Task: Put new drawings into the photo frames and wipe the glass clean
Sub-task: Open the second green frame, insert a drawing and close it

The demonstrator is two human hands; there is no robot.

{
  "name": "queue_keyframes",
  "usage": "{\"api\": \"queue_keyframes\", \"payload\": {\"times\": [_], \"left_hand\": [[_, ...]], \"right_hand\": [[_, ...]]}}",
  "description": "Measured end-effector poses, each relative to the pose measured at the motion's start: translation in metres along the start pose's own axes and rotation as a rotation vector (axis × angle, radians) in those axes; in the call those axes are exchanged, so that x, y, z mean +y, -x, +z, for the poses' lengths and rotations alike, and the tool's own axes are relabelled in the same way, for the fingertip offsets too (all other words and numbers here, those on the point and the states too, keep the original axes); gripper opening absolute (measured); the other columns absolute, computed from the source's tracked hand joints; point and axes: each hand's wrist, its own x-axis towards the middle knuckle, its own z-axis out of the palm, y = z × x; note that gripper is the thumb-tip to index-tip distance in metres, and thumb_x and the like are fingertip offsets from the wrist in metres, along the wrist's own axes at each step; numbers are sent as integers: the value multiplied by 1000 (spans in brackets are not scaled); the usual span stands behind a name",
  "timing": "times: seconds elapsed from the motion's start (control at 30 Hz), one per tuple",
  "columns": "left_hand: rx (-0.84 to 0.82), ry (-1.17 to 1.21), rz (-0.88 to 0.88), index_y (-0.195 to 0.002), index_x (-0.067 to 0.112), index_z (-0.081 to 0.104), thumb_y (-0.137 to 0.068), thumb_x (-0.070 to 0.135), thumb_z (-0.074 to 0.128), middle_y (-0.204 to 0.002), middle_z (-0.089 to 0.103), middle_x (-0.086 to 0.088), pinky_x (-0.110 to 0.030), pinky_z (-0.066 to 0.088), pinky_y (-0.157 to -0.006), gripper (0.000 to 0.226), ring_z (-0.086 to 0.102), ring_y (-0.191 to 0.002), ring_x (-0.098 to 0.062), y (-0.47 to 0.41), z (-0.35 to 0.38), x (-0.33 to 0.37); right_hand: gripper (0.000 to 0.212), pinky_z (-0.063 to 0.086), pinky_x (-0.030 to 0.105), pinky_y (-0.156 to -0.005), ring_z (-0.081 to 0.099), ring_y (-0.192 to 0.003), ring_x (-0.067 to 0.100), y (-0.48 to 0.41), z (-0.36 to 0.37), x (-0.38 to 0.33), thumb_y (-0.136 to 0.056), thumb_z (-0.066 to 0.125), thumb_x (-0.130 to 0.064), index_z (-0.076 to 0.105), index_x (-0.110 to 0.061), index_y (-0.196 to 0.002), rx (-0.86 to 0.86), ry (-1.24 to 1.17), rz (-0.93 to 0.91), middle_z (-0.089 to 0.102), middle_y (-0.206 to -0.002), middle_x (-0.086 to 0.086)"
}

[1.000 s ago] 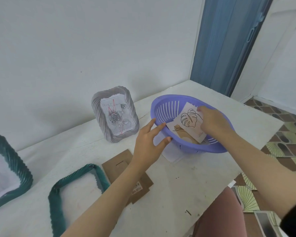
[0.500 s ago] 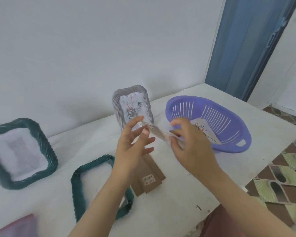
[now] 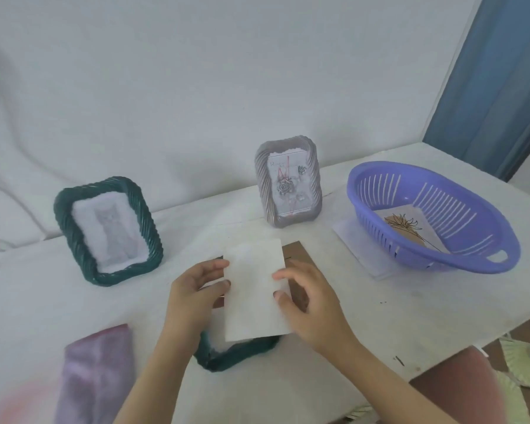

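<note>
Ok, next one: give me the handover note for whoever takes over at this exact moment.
Hands: left hand and right hand each pinch a side edge of the white sheet, blank side toward the camera, above the flat green frame.
Brown backing board lies just behind it; cloth near left; one drawing in the purple basket.
Done: standing green frame and grey frame hold drawings.
Left: seat the sheet, refit the backing, wipe the glass; whether any is wiped can't be told.
</note>
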Motion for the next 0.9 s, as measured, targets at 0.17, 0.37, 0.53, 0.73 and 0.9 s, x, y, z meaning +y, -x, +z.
{"api": "queue_keyframes", "payload": {"times": [0.17,0.37,0.53,0.73,0.9], "left_hand": [[94,-103,27,-91,21,67,-81,-5,59,-91,65,6,-14,50,-56,29,62,-76,-9,5,-21,-11],[172,-539,174,-98,28,65,-80,9,63,-79,62,14,-17,43,-66,27,58,-73,-7,7,-34,-28],[125,-937,404,-96,22,70,-75,20,69,-86,68,7,-24,39,-70,21,56,-90,-21,1,-46,-48],[103,-930,383,-108,18,68,-73,52,42,-102,69,-2,-32,43,-87,55,59,-104,-24,2,-55,-57],[71,-907,368,-113,21,65,-71,57,42,-114,66,3,-35,38,-96,60,53,-117,-24,3,-56,-61]], "right_hand": [[33,45,11,-71,57,-76,1,-9,15,-4,-80,61,-1,64,-32,-90,-85,-57,158,63,-83,-7],[27,40,8,-63,51,-67,1,-14,34,-9,-85,54,-8,60,-24,-107,-148,207,48,57,-82,-12],[32,42,19,-85,51,-102,6,-17,41,-5,-88,52,-16,53,-24,-119,-188,406,-34,56,-109,-10],[35,42,21,-89,49,-108,9,-19,43,-3,-90,51,-23,50,-25,-124,-186,428,-24,59,-115,-8],[35,41,21,-90,49,-109,9,-20,45,-3,-89,52,-25,50,-25,-124,-171,408,-11,59,-115,-9]]}}
